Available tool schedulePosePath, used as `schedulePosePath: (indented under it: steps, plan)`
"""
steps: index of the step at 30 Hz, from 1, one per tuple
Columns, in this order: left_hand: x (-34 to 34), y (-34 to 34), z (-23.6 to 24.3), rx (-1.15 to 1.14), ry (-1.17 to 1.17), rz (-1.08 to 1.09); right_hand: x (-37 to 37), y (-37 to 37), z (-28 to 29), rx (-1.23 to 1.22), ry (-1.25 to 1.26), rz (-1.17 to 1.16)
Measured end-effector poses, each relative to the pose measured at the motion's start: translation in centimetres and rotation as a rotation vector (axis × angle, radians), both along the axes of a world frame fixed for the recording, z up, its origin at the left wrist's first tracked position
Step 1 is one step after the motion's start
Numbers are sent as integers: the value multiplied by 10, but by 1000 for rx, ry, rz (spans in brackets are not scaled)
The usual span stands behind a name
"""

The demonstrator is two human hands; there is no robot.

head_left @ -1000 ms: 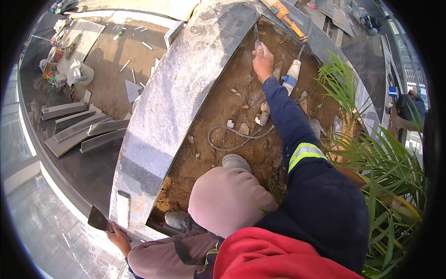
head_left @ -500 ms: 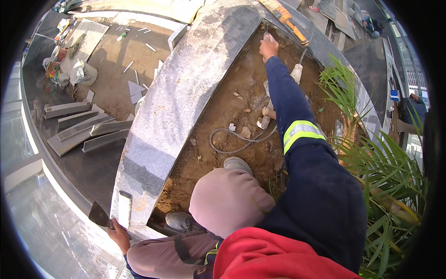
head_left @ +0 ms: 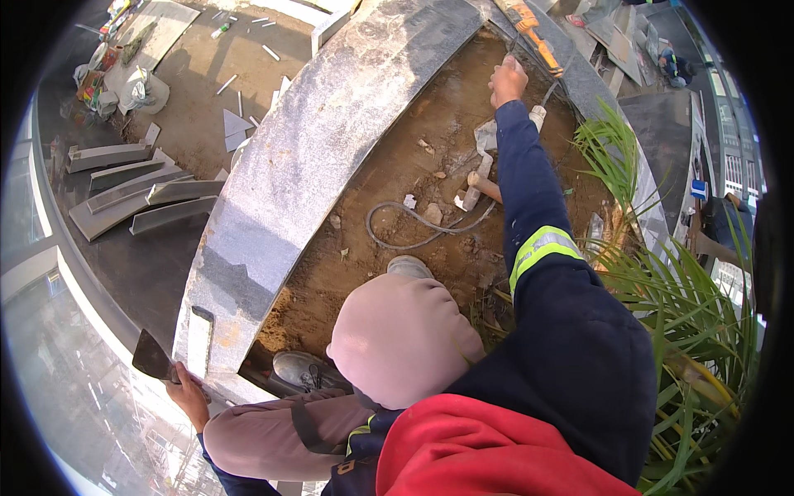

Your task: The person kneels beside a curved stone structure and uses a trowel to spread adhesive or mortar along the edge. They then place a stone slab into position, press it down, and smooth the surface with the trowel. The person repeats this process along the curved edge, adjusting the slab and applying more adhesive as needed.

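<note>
My left hand [head_left: 189, 398], at the lower left beside the near end of the granite border [head_left: 248, 223], is closed round a putty knife [head_left: 155, 357] with a broad dark blade pointing up and outward. My right arm stretches far forward over the soil bed [head_left: 347, 248]. At its end my right hand [head_left: 507, 83] is closed, near the inner far corner of the border. What its fingers grip is too small to make out. Close to that hand, an orange power tool [head_left: 538, 41] lies on the border.
In the soil lie a grey cable [head_left: 380, 236], a hammer-like tool with a wooden handle [head_left: 486, 187], and stones. Palm fronds [head_left: 686, 306] crowd the right side. Several stone slabs [head_left: 124, 198] lie on the left. A small stone strip [head_left: 199, 341] rests on the border near my left hand.
The view has shifted, so the border and soil sit lower and somewhat left. My right hand has moved slightly right, toward the orange tool. My left hand keeps hold of the putty knife.
</note>
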State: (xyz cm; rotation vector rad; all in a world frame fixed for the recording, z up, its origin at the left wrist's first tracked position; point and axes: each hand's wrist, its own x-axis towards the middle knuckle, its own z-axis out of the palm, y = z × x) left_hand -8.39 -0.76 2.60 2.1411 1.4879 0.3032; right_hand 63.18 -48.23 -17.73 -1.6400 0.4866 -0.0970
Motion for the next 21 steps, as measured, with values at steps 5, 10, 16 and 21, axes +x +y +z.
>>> schedulePosePath:
  steps: [5, 10, 16, 21]
  plan:
    - [1, -2, -1, -68, -36, 26, -161, 58, -28, -72, -63, 187]
    - [1, 6, -12, -59, 6, -1, -267, 120, -38, -151, -33, 398]
    - [-3, 1, -3, -59, 50, -25, -148, 118, -14, -411, -103, 249]
    - [-3, -2, -8, -58, -66, 63, -59, 65, -26, -477, -157, 141]
